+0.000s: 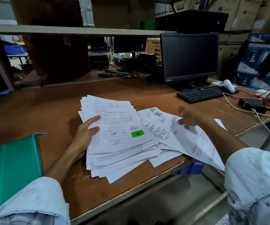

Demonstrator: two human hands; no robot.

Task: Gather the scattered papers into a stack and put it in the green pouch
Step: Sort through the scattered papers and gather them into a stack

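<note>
A: Which step?
B: Gathering. The left hand (85, 132) grips the stack (119, 140), thumb on top; the right hand (191, 117) seems to pinch a loose sheet (194, 140).
A: Next?
B: Probably lay it on the stack; the green pouch (12, 163) lies left, apart.

Worn, me: pale-blue faded denim-like left sleeve (33, 203) | matching pale-blue right sleeve (257, 181) | both creased, faintly mottled with darker flecks, cuffs wide and loose, ending mid-forearm | my forearms, left hand (85, 133) and right hand (191, 116) bare.
</note>
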